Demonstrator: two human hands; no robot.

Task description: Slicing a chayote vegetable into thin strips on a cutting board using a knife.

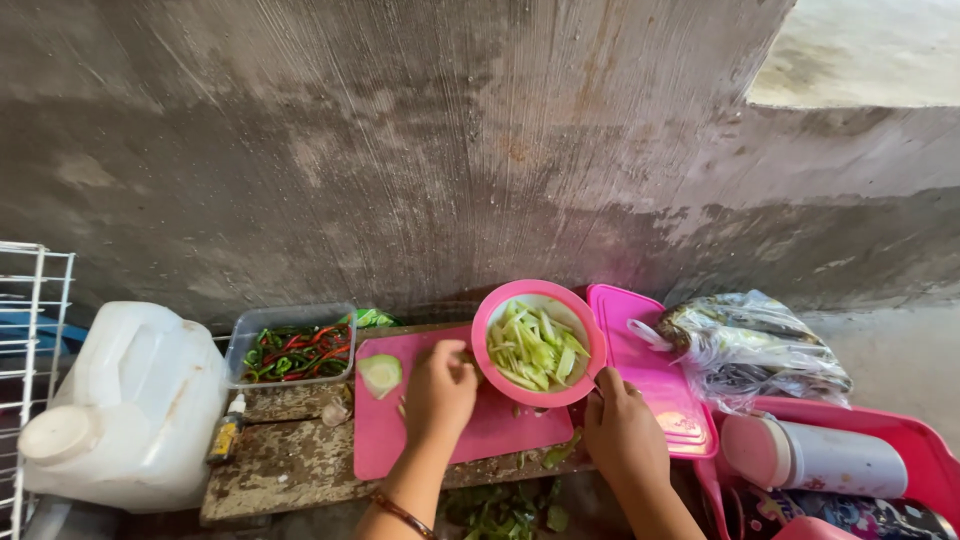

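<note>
A rough grey concrete wall point(430, 150) fills the upper frame and shuts off all room behind the work area. At the left, a big white plastic jug point(125, 405) lies on its side, its cap toward the white wire rack point(30, 340) at the frame's edge. Low down runs a worn wooden board point(290, 465) whose near edge drops off to green scraps point(505, 510) below. On it lies a pink cutting mat point(480, 430), its left edge close to a clear tub of red and green chillies point(295, 350) and its right edge meeting a pink lid point(655, 380). Right of that sit a crumpled plastic bag point(750, 350) and a white flask point(815, 458) lying in a pink tray point(915, 440), so the right side is crowded. A pink bowl point(538, 342) of pale green vegetable strips rests at the mat's far right corner, between the two hands. The left hand point(440, 390) is curled, fingers bent down onto the mat just beside the bowl's left rim; what it grips I cannot tell. The right hand point(622, 430) sits at the bowl's lower right rim, fingers folded, contents hidden. A cut pale green slice point(380, 373) lies on the mat's left corner, and a small dropper bottle point(228, 430) stands near the jug.
</note>
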